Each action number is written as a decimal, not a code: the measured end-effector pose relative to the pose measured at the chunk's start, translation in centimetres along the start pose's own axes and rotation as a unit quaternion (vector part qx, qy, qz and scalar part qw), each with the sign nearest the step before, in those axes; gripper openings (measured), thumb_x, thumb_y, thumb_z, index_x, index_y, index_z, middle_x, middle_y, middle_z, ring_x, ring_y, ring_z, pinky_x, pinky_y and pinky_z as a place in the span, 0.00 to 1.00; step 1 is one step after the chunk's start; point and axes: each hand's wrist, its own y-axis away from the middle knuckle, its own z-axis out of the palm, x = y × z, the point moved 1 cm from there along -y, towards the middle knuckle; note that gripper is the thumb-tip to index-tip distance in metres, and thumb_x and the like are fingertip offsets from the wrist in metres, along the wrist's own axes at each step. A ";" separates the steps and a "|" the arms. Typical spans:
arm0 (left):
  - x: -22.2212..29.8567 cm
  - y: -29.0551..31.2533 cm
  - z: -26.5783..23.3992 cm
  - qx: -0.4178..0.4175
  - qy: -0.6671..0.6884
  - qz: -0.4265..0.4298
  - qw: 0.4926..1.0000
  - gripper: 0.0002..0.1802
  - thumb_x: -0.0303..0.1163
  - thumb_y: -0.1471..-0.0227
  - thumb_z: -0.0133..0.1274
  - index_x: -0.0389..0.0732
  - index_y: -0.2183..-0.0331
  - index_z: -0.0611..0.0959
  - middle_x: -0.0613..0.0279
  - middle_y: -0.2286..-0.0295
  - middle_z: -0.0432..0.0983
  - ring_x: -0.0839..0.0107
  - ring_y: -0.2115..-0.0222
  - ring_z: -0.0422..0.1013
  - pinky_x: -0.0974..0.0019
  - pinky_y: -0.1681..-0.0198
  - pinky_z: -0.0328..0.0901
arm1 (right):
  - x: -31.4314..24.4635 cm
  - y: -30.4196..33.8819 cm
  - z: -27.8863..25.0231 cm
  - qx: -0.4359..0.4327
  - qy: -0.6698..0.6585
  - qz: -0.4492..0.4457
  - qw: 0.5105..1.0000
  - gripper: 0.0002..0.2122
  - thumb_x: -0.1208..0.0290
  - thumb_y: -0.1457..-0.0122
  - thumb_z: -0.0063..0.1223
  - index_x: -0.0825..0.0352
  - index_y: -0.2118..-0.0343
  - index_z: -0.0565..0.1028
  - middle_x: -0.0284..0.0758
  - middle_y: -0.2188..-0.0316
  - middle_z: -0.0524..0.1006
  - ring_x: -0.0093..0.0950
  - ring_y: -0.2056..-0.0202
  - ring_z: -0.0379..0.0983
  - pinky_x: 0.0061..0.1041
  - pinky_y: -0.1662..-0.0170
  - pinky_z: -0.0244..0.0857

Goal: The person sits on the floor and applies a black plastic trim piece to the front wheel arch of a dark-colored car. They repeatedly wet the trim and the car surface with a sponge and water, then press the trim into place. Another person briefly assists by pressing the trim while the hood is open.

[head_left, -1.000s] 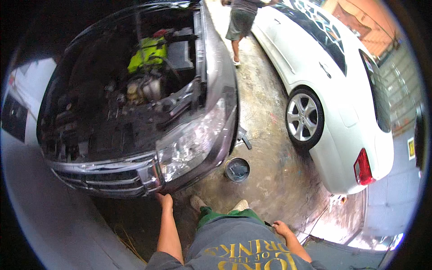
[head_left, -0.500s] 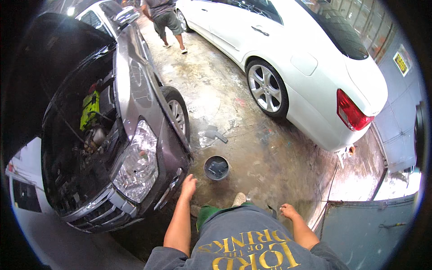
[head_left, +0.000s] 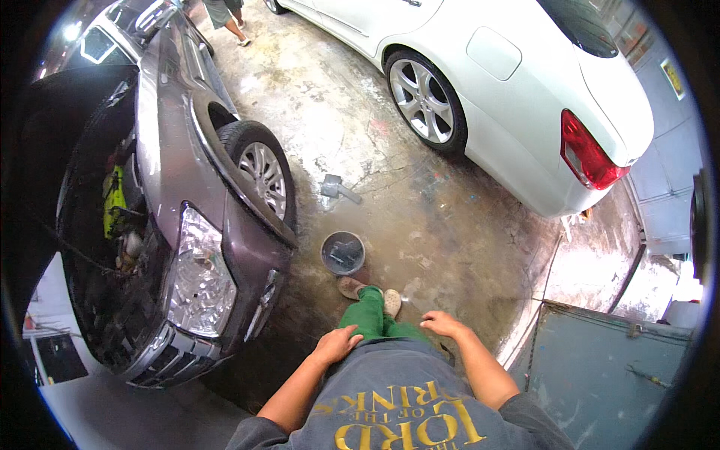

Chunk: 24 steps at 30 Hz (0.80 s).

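- The left hand (head_left: pixel 335 346) rests on the left thigh of the green trousers (head_left: pixel 369 315), fingers loosely curled, its grip released and holding nothing.
- The right hand (head_left: pixel 442 325) lies palm down at the right hip, fingers spread and relaxed, its grip also released.
- Two beige shoes (head_left: pixel 369 294) stand on the stained concrete floor (head_left: pixel 442 225), toes pointing away from the person.
- Just beyond the left shoe sits a small round grey bucket (head_left: pixel 343 253), upright, its open mouth facing up; something dark lies inside, too unclear to name. Being round, it has no long axis across the floor.
- Left of the bucket is the front corner of a brown-grey car (head_left: pixel 225 225), headlight toward the person, bonnet raised, engine bay open with a yellow-green part inside.
- Farther on, a grey tool (head_left: pixel 337 188) lies flat on the floor beside the car's front wheel (head_left: pixel 262 176), its long axis running left to right.
- To the right stands a white car (head_left: pixel 525 82), tail light nearest.
- At the far top edge, another person's legs (head_left: pixel 229 19) stand between the cars.
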 end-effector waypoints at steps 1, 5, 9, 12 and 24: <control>0.2 -0.5 0.1 -0.010 -0.002 0.006 1.000 0.30 0.53 0.37 0.47 0.43 0.43 0.76 0.41 0.54 0.79 0.44 0.52 0.74 0.48 0.48 0.68 | -1.5 -0.5 -0.2 -0.038 0.023 -0.004 0.999 0.24 0.58 0.42 0.59 0.68 0.47 0.77 0.46 0.49 0.79 0.40 0.48 0.76 0.37 0.44 0.68; 1.2 -2.4 -2.1 -0.034 0.021 -0.008 0.999 0.25 0.52 0.35 0.46 0.45 0.47 0.80 0.39 0.55 0.78 0.43 0.51 0.73 0.49 0.49 0.68 | -3.5 -2.9 0.5 -0.103 0.136 -0.007 0.985 0.16 0.60 0.40 0.55 0.64 0.53 0.78 0.44 0.54 0.80 0.42 0.51 0.77 0.40 0.48 0.69; -2.1 -3.0 -2.1 -0.065 0.181 0.006 0.981 0.25 0.50 0.34 0.45 0.40 0.50 0.83 0.48 0.56 0.81 0.54 0.54 0.77 0.55 0.49 0.69 | -6.9 -3.1 -2.0 -0.002 0.142 -0.056 0.988 0.11 0.62 0.34 0.48 0.64 0.59 0.74 0.46 0.61 0.80 0.47 0.54 0.76 0.45 0.53 0.69; -4.3 0.4 -1.9 -0.149 0.366 0.007 0.919 0.26 0.48 0.32 0.44 0.37 0.50 0.82 0.55 0.56 0.82 0.66 0.54 0.75 0.61 0.49 0.68 | -11.2 -0.5 -5.4 0.016 0.095 -0.021 0.995 0.12 0.60 0.33 0.46 0.63 0.57 0.73 0.49 0.62 0.79 0.50 0.55 0.75 0.48 0.54 0.68; -0.6 -0.4 7.9 -0.262 0.601 -0.124 0.745 0.20 0.39 0.33 0.48 0.37 0.46 0.78 0.67 0.64 0.80 0.77 0.65 0.73 0.69 0.61 0.70 | -14.6 -12.1 -3.2 -0.406 0.296 -0.174 0.847 0.14 0.58 0.35 0.48 0.65 0.58 0.74 0.49 0.64 0.79 0.53 0.59 0.76 0.50 0.57 0.68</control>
